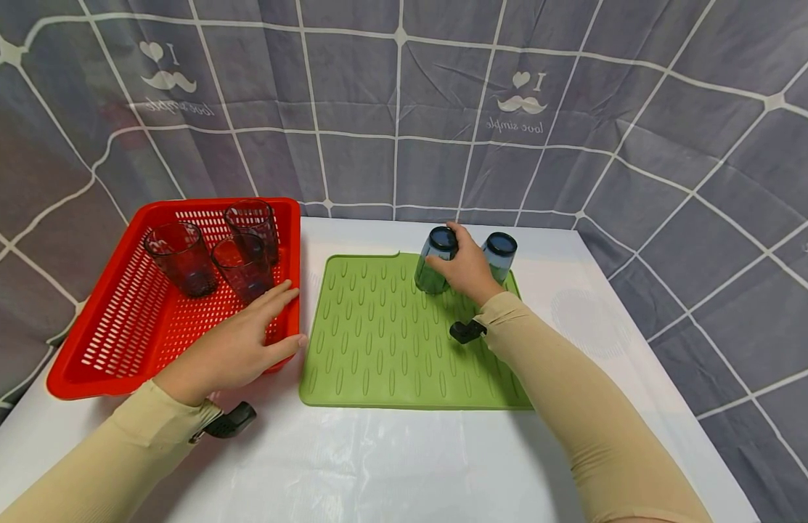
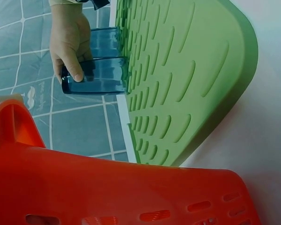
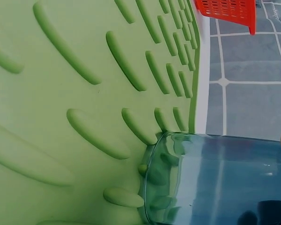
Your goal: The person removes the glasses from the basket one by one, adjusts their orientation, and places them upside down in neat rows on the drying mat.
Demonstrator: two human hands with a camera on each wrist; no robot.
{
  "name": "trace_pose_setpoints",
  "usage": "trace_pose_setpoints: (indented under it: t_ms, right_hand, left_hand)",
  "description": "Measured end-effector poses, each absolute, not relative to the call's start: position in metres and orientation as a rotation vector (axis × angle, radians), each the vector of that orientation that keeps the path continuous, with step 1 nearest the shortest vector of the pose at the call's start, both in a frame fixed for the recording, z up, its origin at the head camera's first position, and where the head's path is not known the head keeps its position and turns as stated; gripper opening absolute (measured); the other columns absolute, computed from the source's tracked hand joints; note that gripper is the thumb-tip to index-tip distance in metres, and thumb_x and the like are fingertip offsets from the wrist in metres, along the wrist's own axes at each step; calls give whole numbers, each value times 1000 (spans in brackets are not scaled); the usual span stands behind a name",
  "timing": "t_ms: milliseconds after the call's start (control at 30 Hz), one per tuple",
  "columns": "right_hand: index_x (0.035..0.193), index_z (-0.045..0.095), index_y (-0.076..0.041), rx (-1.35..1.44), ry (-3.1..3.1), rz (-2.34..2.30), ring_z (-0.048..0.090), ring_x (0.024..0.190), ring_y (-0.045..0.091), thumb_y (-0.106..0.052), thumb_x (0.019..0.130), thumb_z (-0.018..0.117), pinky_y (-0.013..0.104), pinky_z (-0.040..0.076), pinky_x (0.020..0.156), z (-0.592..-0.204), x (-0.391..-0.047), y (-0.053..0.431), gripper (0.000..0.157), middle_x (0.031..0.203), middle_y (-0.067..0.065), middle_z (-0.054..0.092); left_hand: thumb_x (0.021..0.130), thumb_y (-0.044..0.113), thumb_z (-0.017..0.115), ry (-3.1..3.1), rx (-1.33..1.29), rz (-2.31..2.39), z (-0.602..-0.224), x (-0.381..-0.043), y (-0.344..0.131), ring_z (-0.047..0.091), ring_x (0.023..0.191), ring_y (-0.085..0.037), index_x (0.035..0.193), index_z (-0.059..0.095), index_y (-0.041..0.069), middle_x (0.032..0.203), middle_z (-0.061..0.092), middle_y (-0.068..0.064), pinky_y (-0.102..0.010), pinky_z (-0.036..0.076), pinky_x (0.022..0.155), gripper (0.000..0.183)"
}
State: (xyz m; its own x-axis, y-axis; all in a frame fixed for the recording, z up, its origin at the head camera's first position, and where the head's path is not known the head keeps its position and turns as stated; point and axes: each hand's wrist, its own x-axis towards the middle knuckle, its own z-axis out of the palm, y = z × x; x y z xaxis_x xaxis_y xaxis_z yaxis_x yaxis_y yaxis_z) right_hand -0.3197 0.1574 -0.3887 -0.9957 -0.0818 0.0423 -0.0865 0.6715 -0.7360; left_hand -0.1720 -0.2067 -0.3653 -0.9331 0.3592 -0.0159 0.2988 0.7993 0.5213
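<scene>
My right hand (image 1: 467,267) grips a blue glass (image 1: 433,280) near its thick base, thumb and fingers on opposite sides. This glass is upside down, its rim against the ribbed green mat (image 1: 377,341); the right wrist view shows the glass (image 3: 225,178) meeting the mat's ridges. Just to the right stands a second upturned blue glass (image 1: 500,254), partly behind the hand. My left hand (image 1: 237,352), fingers extended, lies at the right rim of the red basket (image 1: 132,290). Inside the basket are three glasses, including one at the left (image 1: 181,261).
The basket's side wall (image 2: 107,183) rises beside the mat's left edge. Both stand on a white table (image 1: 371,465). A grey curtain (image 1: 358,87) with white grid lines hangs behind the table and along its sides.
</scene>
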Motion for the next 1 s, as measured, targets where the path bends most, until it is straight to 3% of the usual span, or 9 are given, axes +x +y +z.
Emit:
trace_pose_setpoints:
  t_ms: [600, 733, 1000]
  right_hand:
    - [169, 21, -18, 157, -2855, 1296, 55, 138, 40, -32, 100, 73, 58, 51, 105, -388, -319, 158, 87, 163, 20, 44]
    - [169, 22, -20, 152, -2857, 1303, 54, 139, 41, -33, 99, 73, 59, 51, 106, -388, -319, 159, 87, 164, 20, 43]
    - [169, 21, -22, 161, -2856, 1301, 55, 139, 41, -34, 100, 73, 59, 52, 105, -391, -320, 159, 87, 163, 19, 44]
  left_hand:
    - [100, 60, 62, 2881, 525, 784, -365, -172, -207, 28, 158, -46, 165, 33, 10, 175, 22, -16, -71, 30, 121, 87]
    - [100, 57, 65, 2895, 534, 785, -361, -171, -208, 26, 159, -47, 163, 37, 8, 174, 24, -17, -72, 30, 121, 85]
    - [100, 49, 69, 2972, 541, 748, -338, -168, -224, 36, 153, -45, 162, 40, 10, 171, 31, -17, -71, 34, 118, 80]
